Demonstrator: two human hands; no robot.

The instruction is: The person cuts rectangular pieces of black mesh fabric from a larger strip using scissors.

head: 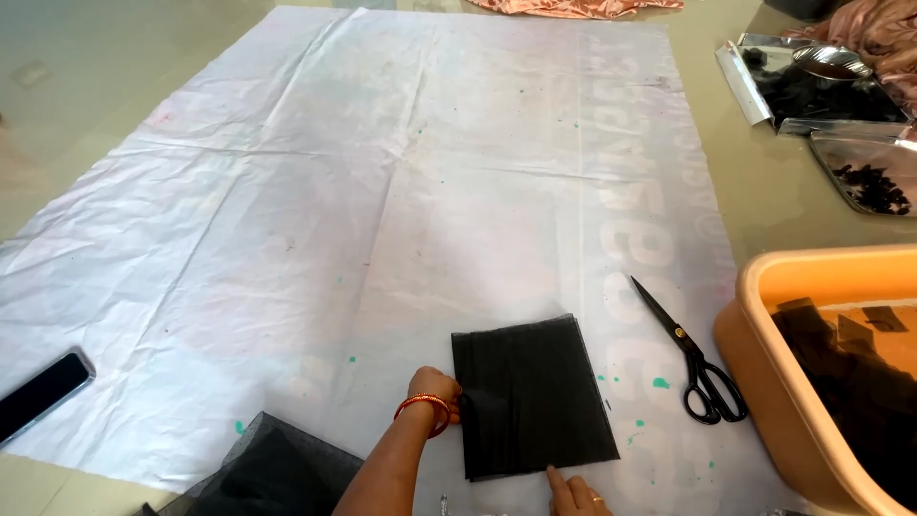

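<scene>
The left hand (449,397) pinched the left edge of the folded black rectangular net fabric (530,397); the right hand (573,495) pressed one finger on its bottom edge, the other fingers out of view. Black-handled scissors (693,358) lay just right of the fabric, nearer the right hand.

A large white sheet (315,220), creased and speckled with small green spots, is spread over the floor. A pair of black scissors (693,358) is laid on it near its right edge, blades closed. A dark phone (40,394) is seen at the sheet's left edge. An orange tub (764,287) holding black pieces is placed at the right. Metal trays (755,86) are set at the upper right, and pink cloth (573,7) is seen at the top.
</scene>
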